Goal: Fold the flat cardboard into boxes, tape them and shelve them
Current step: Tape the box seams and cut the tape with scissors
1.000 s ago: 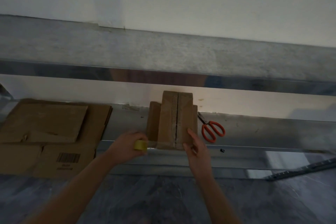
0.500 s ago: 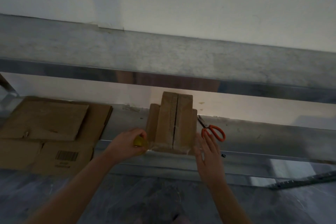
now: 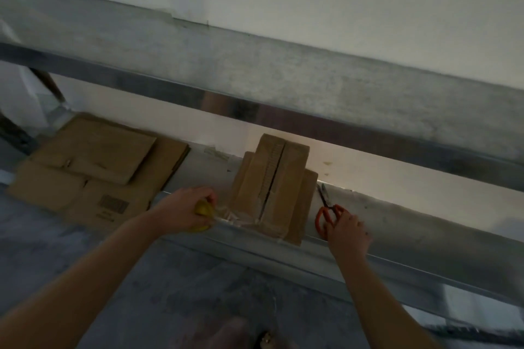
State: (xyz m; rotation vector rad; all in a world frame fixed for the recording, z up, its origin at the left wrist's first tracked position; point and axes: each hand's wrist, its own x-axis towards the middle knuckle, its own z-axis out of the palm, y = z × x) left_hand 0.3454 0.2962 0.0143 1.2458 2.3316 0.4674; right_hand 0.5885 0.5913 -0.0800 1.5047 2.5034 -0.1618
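Observation:
A small folded cardboard box (image 3: pixel 272 187) stands on the lower metal shelf (image 3: pixel 425 224), its two top flaps meeting at a centre seam. My left hand (image 3: pixel 184 212) grips a yellow tape roll (image 3: pixel 203 214) just left of the box. A strip of clear tape (image 3: pixel 235 218) runs from the roll onto the box's near edge. My right hand (image 3: pixel 346 231) rests on the orange-handled scissors (image 3: pixel 326 212) lying right of the box, fingers curling over the handles.
A stack of flat cardboard sheets (image 3: pixel 93 170) lies at the left end of the shelf, one with a barcode. An upper metal shelf (image 3: pixel 255 76) overhangs the work area. A grey floor (image 3: pixel 170 292) lies below, white wall behind.
My right hand left the box's front and moved right onto the scissors. My left hand kept hold of the tape roll, with the tape drawn out to the box. The view tilted.

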